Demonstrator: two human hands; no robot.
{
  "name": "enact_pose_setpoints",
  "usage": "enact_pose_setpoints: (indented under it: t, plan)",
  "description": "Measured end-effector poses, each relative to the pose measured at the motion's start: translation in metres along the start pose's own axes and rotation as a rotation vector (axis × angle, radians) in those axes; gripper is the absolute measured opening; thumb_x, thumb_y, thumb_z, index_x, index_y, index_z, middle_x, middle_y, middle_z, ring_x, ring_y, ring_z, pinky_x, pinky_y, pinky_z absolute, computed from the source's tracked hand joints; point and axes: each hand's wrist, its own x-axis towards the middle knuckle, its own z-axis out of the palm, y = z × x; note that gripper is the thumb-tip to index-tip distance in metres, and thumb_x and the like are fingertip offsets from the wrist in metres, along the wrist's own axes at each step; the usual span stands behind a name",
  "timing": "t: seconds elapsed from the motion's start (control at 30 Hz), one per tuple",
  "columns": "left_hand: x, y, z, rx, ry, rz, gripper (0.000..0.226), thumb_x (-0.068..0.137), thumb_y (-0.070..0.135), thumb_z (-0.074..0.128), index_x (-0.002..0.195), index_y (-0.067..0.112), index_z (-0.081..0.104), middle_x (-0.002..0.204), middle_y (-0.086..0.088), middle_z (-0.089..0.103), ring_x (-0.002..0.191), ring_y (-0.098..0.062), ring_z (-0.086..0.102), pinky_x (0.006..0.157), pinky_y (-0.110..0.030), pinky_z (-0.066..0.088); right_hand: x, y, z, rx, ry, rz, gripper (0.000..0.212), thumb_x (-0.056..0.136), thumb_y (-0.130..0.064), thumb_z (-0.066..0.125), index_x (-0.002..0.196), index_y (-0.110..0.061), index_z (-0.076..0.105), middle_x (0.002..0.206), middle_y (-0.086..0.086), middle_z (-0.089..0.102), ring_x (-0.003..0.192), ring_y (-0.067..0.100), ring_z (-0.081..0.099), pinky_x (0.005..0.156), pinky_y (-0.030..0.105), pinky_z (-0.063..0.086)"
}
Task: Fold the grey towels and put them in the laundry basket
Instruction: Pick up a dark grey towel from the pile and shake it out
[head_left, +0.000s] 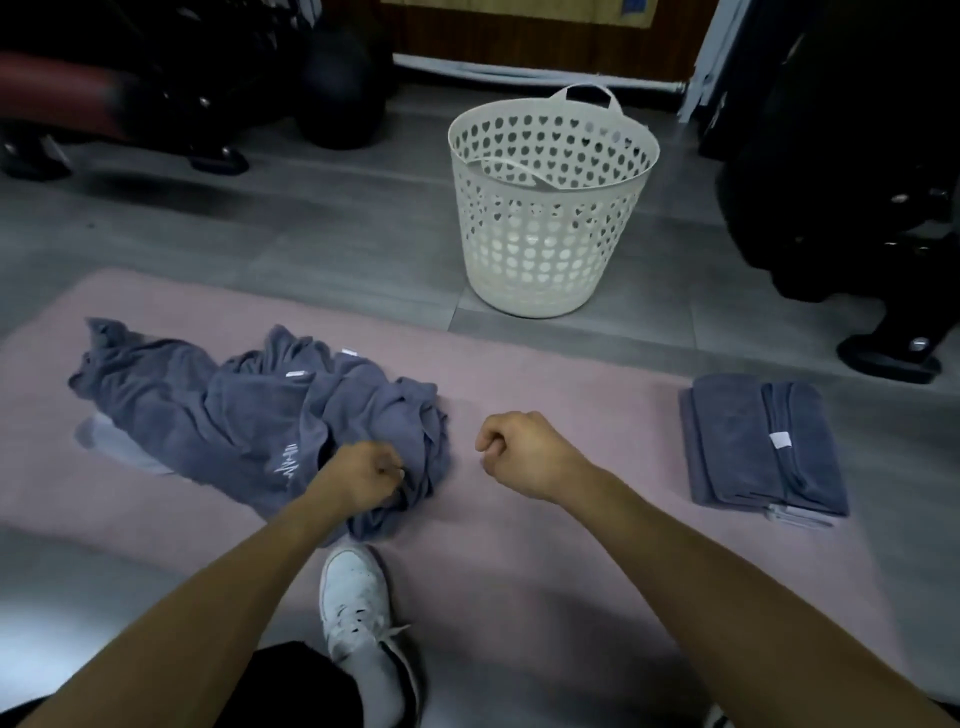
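A person sits on the floor and looks down at a flat, soft pink mat (545, 405). On the left part of the mat lies a messy heap of grey cloth towels (249, 410), all bunched up and not folded. Little white tags (297, 374) poke out near the top of the heap, and some white stitched writing shows on the cloth close to the left hand (363, 480). The left hand has its fingers curled tight into the near edge of the heap and pinches the cloth there. The right hand (519, 449) is over the bare middle of the mat, just to the right of the heap. Its fingers are curled into a fist and it holds nothing. On the right side of the mat, well apart from the heap, sits a neat pile of folded grey towels (763, 447) with a small white tag on top. Behind the mat, on the grey floor (311, 234), stands a tall round white plastic laundry basket (550, 208) with heart-shaped holes all over it and a handle on top. No towels can be seen inside it. A white sneaker (356, 592) on the person's foot rests at the near edge of the mat, just below the left hand. Dark, blurry things stand at the back and on the right.
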Motion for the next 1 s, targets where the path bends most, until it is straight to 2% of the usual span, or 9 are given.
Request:
enact_pose_setpoints:
  t: [0.2, 0.27, 0.33, 0.43, 0.5, 0.67, 0.8, 0.93, 1.0]
  plan:
    - [0.049, -0.023, 0.048, -0.019, 0.053, -0.084, 0.017, 0.088, 0.022, 0.063, 0.09, 0.005, 0.065, 0.1, -0.013, 0.068, 0.097, -0.032, 0.063, 0.076, -0.034, 0.049, 0.019, 0.02, 0.037, 0.049, 0.01, 0.056, 0.019, 0.085, -0.01, 0.052, 0.092, -0.015, 0.069, 0.098, 0.001, 0.068, 0.085, 0.018, 0.064, 0.079, 0.032, 0.056]
    - [0.061, -0.024, 0.061, 0.046, 0.006, -0.161, 0.05, 0.082, 0.031, 0.07, 0.125, 0.014, 0.05, 0.135, -0.018, 0.044, 0.119, -0.037, 0.047, 0.09, -0.043, 0.049, 0.024, 0.031, 0.031, 0.044, 0.02, 0.059, 0.017, 0.086, -0.011, 0.054, 0.091, -0.019, 0.068, 0.098, -0.001, 0.069, 0.086, 0.014, 0.063, 0.077, 0.024, 0.052]
    - [0.071, -0.032, 0.072, 0.131, -0.045, -0.242, 0.072, 0.083, 0.035, 0.069, 0.142, 0.025, 0.029, 0.148, -0.02, 0.016, 0.128, -0.042, 0.031, 0.101, -0.05, 0.043, 0.027, 0.042, 0.023, 0.033, 0.024, 0.063, 0.015, 0.085, -0.012, 0.055, 0.084, -0.024, 0.065, 0.095, -0.003, 0.068, 0.084, 0.013, 0.063, 0.071, 0.018, 0.045]
    - [0.076, -0.036, 0.07, 0.112, 0.085, -0.181, 0.033, 0.089, 0.013, 0.053, 0.122, 0.01, 0.056, 0.12, -0.02, 0.053, 0.104, -0.04, 0.056, 0.088, -0.045, 0.051, 0.028, 0.055, 0.013, 0.057, 0.042, 0.082, 0.013, 0.085, -0.012, 0.057, 0.084, -0.022, 0.066, 0.089, -0.004, 0.069, 0.077, 0.01, 0.062, 0.063, 0.01, 0.04]
    - [0.074, -0.034, 0.054, 0.029, 0.194, -0.15, 0.022, 0.087, 0.005, 0.052, 0.103, 0.004, 0.067, 0.103, -0.021, 0.063, 0.09, -0.04, 0.062, 0.079, -0.041, 0.053, 0.027, 0.059, 0.01, 0.079, 0.055, 0.092, 0.013, 0.086, -0.011, 0.058, 0.085, -0.02, 0.067, 0.087, -0.006, 0.067, 0.074, 0.007, 0.06, 0.059, 0.003, 0.037]
    - [0.052, -0.007, -0.013, 0.035, 0.305, 0.11, 0.02, 0.083, -0.001, 0.053, 0.09, 0.002, 0.071, 0.091, -0.014, 0.068, 0.083, -0.028, 0.062, 0.078, -0.041, 0.053, 0.026, 0.047, -0.002, 0.114, 0.065, 0.072, 0.017, 0.085, -0.009, 0.055, 0.082, -0.023, 0.065, 0.089, -0.004, 0.068, 0.082, 0.012, 0.064, 0.063, 0.008, 0.041]
    - [0.025, 0.03, -0.082, 0.099, 0.389, 0.34, 0.035, 0.073, 0.007, 0.045, 0.092, 0.005, 0.075, 0.089, -0.016, 0.072, 0.082, -0.034, 0.066, 0.074, -0.037, 0.053, 0.023, 0.012, -0.028, 0.141, 0.113, 0.022, 0.013, 0.086, -0.012, 0.058, 0.087, -0.022, 0.067, 0.085, -0.009, 0.064, 0.078, 0.009, 0.061, 0.063, 0.011, 0.043]
    - [0.002, 0.064, -0.139, 0.092, 0.525, 0.513, 0.035, 0.069, -0.004, 0.048, 0.089, 0.005, 0.075, 0.09, -0.008, 0.073, 0.085, -0.02, 0.064, 0.081, -0.025, 0.049, 0.013, -0.019, -0.059, 0.17, 0.177, -0.057, 0.009, 0.086, -0.013, 0.063, 0.09, -0.02, 0.067, 0.085, -0.006, 0.066, 0.081, 0.012, 0.063, 0.062, 0.006, 0.042]
    - [-0.014, 0.083, -0.154, -0.047, 0.606, 0.507, 0.031, 0.076, -0.007, 0.052, 0.09, 0.008, 0.076, 0.088, 0.006, 0.071, 0.087, -0.011, 0.063, 0.082, -0.017, 0.047, 0.006, -0.03, -0.07, 0.222, 0.2, -0.074, 0.02, 0.085, -0.022, 0.068, 0.105, -0.021, 0.065, 0.095, -0.006, 0.066, 0.086, 0.013, 0.063, 0.07, 0.012, 0.045]
